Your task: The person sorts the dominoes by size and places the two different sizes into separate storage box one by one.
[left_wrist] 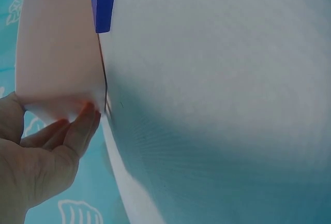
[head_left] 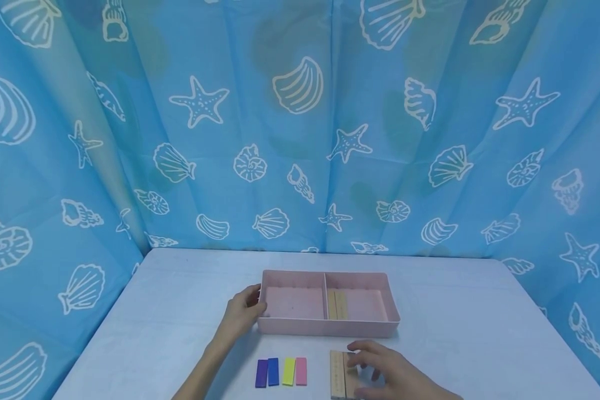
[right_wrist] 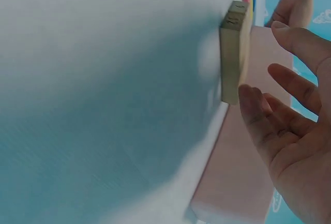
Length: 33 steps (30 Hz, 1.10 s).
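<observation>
A pink two-compartment tray (head_left: 325, 329) stands on the table. At its left end my left hand (head_left: 241, 312) holds the wall, thumb at the rim and fingers against the outside, as the left wrist view also shows. Two wooden blocks (head_left: 337, 373) lie side by side in front of the tray. Over them hovers my right hand (head_left: 390, 371), fingers apart and loosely bent, with nothing held. The right wrist view shows its fingertips close to the wooden blocks (right_wrist: 235, 53); whether they touch is unclear. Similar wooden pieces (head_left: 337, 305) lie in the tray's right compartment, against the divider.
Left of the wooden blocks lie a purple strip (head_left: 261, 373), a blue strip (head_left: 273, 371), a yellow strip (head_left: 288, 371) and a pink strip (head_left: 301, 371). A white cloth covers the table (head_left: 450, 311). Blue shell-patterned curtains (head_left: 300, 139) hang behind and at both sides.
</observation>
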Tool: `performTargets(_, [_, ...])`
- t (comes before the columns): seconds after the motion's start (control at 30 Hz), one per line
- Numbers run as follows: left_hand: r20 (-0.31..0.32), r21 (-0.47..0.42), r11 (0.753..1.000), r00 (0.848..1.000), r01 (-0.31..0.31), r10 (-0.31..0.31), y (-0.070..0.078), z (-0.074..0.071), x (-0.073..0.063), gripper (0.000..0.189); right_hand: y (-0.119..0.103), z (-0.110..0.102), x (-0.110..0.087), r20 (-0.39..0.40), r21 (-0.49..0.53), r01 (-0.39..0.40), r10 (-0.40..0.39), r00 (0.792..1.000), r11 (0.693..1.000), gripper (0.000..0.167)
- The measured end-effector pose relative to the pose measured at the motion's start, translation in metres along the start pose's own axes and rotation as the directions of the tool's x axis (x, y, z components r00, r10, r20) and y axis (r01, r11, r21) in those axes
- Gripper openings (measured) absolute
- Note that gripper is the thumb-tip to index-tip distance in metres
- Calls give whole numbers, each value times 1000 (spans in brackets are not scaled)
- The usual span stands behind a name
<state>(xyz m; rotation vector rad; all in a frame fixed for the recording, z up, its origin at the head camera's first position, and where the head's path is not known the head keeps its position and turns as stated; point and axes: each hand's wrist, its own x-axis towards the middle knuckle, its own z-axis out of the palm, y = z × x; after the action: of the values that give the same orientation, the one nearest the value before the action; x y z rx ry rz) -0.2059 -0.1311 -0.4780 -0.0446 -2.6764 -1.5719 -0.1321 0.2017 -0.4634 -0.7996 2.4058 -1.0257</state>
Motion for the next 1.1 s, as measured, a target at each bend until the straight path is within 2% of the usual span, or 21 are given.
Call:
performTargets(0.2, [5,-11,1000,1000,6,-6,-1,0,0,50,-1,5,3,33,-29,-64,65,997,998,35])
performTargets(0.37, [6,-6,1000,1000,1,-1,-1,0,-1,50,3,10,2,42,-28,-103,104,994,994,40])
performTargets(0.5, [6,-16,1000,1000,-4,4,-1,0,-1,51,10,14,2,37,-22,-94,95,995,995,45])
performTargets(0.63, [12,-23,1000,1000,-10,10,-1,-1,-1,51,14,17,2,25,-61,-58,59,998,996,48])
performTargets(1.1, [13,-24,1000,1000,-4,5,-1,0,0,53,11,18,3,-33,-91,-20,17,999,996,51])
